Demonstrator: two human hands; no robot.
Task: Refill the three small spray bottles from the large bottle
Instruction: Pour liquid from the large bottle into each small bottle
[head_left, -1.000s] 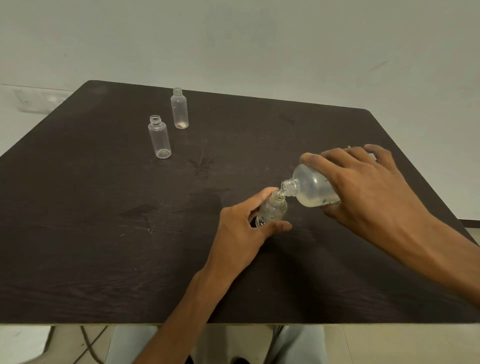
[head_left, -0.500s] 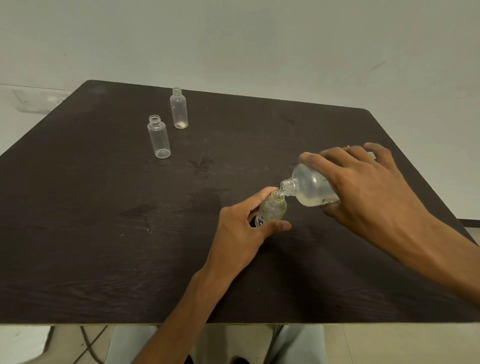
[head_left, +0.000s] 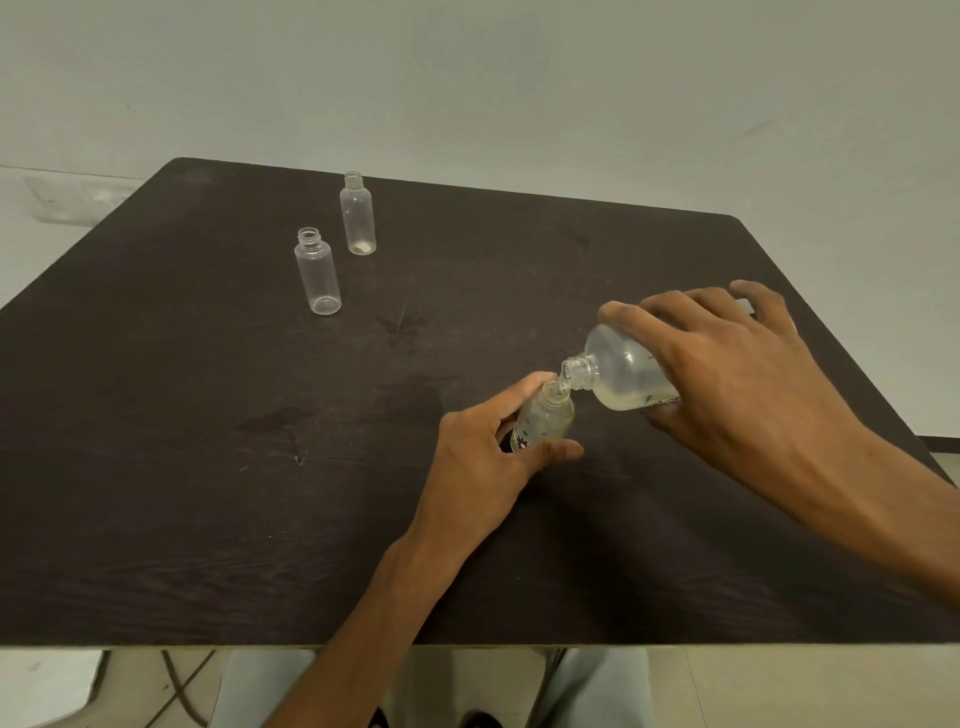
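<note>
My right hand (head_left: 727, 374) grips the large translucent bottle (head_left: 623, 376), tipped on its side with pale yellowish liquid pooled low in it. Its open neck touches the mouth of a small bottle (head_left: 545, 415) with a flower print, which stands on the dark table (head_left: 208, 467). My left hand (head_left: 483, 467) holds that small bottle between thumb and fingers. Two other small clear bottles stand uncapped at the far left: a nearer one (head_left: 318, 273) and a farther one (head_left: 357, 214).
The table's front edge runs along the bottom of the view, with my knees and cables on the floor below it. A pale wall stands behind the table. The table's right corner lies just beyond my right hand.
</note>
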